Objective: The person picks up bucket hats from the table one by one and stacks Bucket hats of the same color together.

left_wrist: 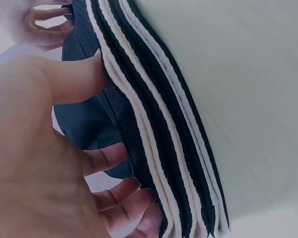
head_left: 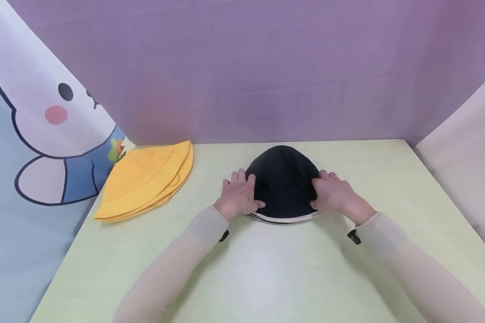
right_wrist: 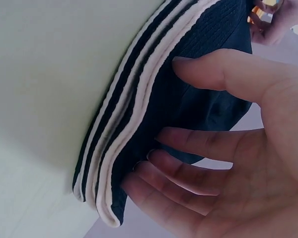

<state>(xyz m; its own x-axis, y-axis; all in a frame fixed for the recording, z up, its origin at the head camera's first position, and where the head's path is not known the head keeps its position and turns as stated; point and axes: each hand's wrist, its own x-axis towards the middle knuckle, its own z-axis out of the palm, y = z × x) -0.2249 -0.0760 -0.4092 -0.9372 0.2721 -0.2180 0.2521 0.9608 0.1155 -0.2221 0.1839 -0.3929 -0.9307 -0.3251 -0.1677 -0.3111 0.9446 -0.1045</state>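
A stack of dark bucket hats with pale edging lies crown up on the table, toward its far side. My left hand rests on its left side, fingers spread, thumb on the brim. Against the right side, my right hand touches the brim with thumb and loosely bent fingers. The left wrist view shows the layered brim edges one below another, with thumb and fingertips on the topmost brim. In the right wrist view the fingertips likewise lie on the upper brim; no finger is seen underneath.
Yellow hats, flattened and layered, lie at the table's far left. A purple cloth hangs behind the table. A rabbit-print cloth stands along the left side, and a pale cloth along the right.
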